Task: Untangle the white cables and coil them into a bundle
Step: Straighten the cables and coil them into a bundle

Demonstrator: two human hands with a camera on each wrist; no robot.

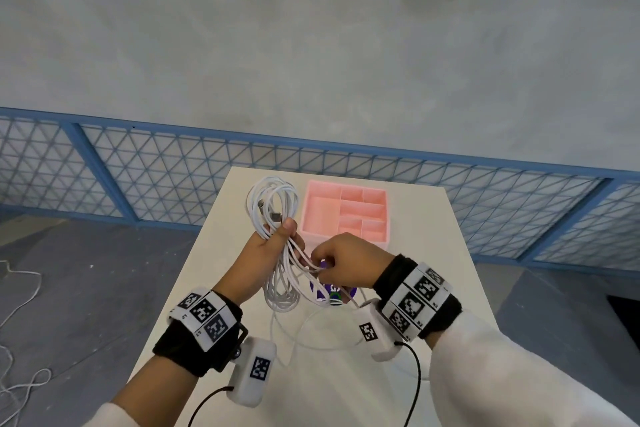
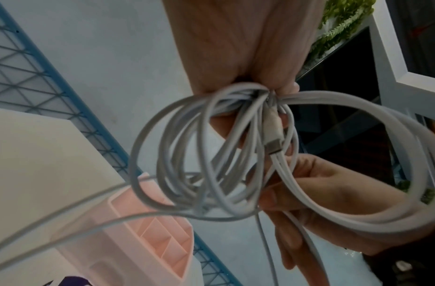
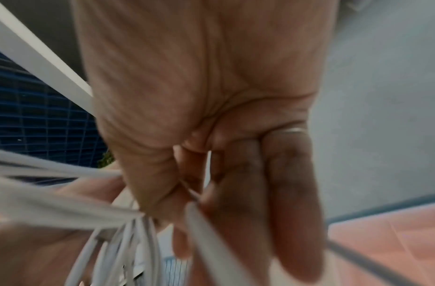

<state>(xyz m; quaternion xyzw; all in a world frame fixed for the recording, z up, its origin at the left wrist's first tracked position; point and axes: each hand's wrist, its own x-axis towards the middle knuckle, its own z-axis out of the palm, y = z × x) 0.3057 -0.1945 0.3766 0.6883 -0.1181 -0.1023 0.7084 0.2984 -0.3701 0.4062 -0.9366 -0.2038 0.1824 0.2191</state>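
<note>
Above the white table (image 1: 415,218) my left hand (image 1: 273,243) grips a bunch of white cable loops (image 1: 273,201) at its middle; loops stand above the fist and hang below it (image 1: 282,291). A metal-tipped plug (image 1: 276,217) sticks out by my thumb, and it shows in the left wrist view as a plug (image 2: 272,135) among the loops (image 2: 187,154). My right hand (image 1: 346,263) pinches a strand (image 1: 311,267) just right of the bunch. In the right wrist view its fingers (image 3: 285,193) curl over a strand (image 3: 206,232). A loose length trails on the table (image 1: 311,333).
A pink divided tray (image 1: 346,215) sits on the table just beyond my hands. A purple printed object (image 1: 325,291) lies under my right hand, mostly hidden. A blue mesh fence (image 1: 173,170) runs behind the table. More white cable lies on the floor (image 1: 20,305) at left.
</note>
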